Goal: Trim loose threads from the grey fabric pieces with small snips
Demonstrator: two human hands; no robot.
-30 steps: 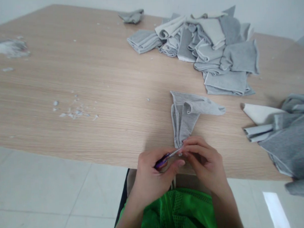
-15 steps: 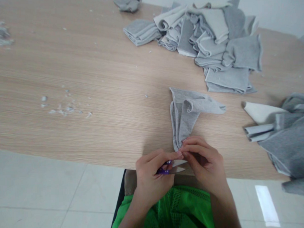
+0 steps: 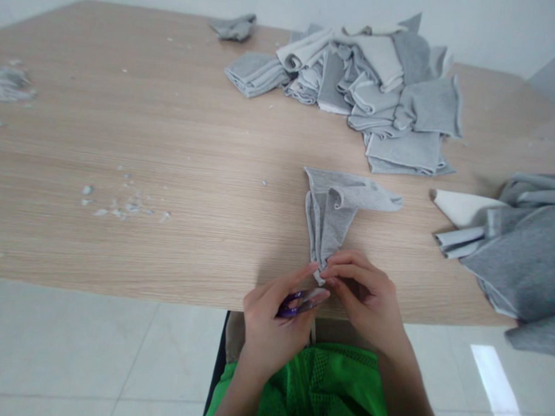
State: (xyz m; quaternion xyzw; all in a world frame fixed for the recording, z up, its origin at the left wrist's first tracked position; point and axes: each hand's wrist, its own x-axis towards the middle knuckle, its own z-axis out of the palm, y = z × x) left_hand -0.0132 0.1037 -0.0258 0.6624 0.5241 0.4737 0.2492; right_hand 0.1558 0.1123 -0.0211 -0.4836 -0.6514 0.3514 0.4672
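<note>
A folded grey fabric piece [image 3: 336, 212] lies near the table's front edge, its narrow end pointing toward me. My right hand [image 3: 369, 293] pinches that narrow end between thumb and fingers. Just to the left, my left hand [image 3: 275, 320] is closed around small purple-handled thread snips [image 3: 292, 304], whose blades point right, below the cloth's tip. The left index finger stretches out beside the cloth's end; I cannot tell whether it touches. Part of the snips' handle is hidden in the palm.
A heap of folded grey and white fabric pieces [image 3: 383, 95] sits at the back. A larger grey pile [image 3: 529, 254] hangs over the front edge at right. Lint scraps [image 3: 127, 207] and a clump of thread ends [image 3: 4, 84] lie at left on the wooden table [image 3: 189, 156].
The snips' blades stood apart and now look closer together, blurred. My left index finger has drawn back slightly from the right fingertips. The view has shifted a little; the right hand still pinches the cloth.
</note>
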